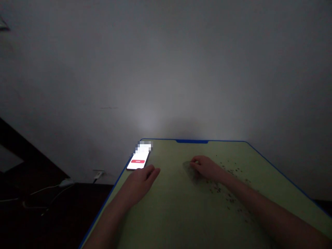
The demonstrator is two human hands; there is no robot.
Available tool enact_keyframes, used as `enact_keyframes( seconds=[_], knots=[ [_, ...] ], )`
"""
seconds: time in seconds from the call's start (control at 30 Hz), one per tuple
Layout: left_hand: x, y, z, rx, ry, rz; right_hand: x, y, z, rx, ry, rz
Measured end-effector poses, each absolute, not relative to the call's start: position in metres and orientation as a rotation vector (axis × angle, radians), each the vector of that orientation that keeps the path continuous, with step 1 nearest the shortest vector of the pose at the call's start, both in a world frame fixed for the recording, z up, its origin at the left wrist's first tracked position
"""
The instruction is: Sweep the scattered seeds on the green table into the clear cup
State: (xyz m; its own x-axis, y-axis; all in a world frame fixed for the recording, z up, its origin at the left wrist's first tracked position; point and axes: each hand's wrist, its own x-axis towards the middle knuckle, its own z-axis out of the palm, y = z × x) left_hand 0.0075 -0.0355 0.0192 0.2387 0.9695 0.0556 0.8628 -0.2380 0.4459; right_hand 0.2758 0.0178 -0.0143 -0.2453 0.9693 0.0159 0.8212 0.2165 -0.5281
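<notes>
My right hand (pixel 203 167) pinches a thin, greyish, see-through piece (pixel 190 171) at its upper edge. It hangs down against the table and looks like film or thin cloth; I cannot tell which. Small dark bits (pixel 229 199) lie scattered on the table around and under my right forearm. My left hand (pixel 144 178) rests at the table's left side, its fingers curled in and nothing visible in them. Just beyond it lies a lit phone (pixel 137 162) with a red button on its white screen.
The pale green table (pixel 166 214) has a blue rim and stands close to a grey wall (pixel 166 69). At left, white cables (pixel 67 183) and a plug (pixel 98 174) are by the wall's foot. The room is dim.
</notes>
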Motion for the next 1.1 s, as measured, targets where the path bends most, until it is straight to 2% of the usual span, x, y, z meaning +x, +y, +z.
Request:
enact_keyframes(
  seconds=[0.37, 0.5, 0.7, 0.9, 1.1],
  knots=[
    [0.008, -0.036, 0.018, 2.194, 1.683, 0.493, 0.311, 0.016, -0.011, -1.78, -2.181, 0.5],
    [0.007, -0.035, 0.017, 2.211, 1.679, 0.492, 0.291, 0.03, 0.004, -1.68, -2.3, 0.382],
    [0.006, -0.035, 0.018, 2.167, 1.702, 0.5, 0.24, 0.058, 0.029, -1.511, -2.505, 0.038],
    [0.007, -0.037, 0.022, 2.171, 1.704, 0.485, 0.211, 0.047, 0.013, -1.287, -2.756, -0.105],
    [0.007, -0.037, 0.02, 2.179, 1.678, 0.508, 0.234, 0.022, 0.001, -1.12, -2.895, -0.086]
  ],
)
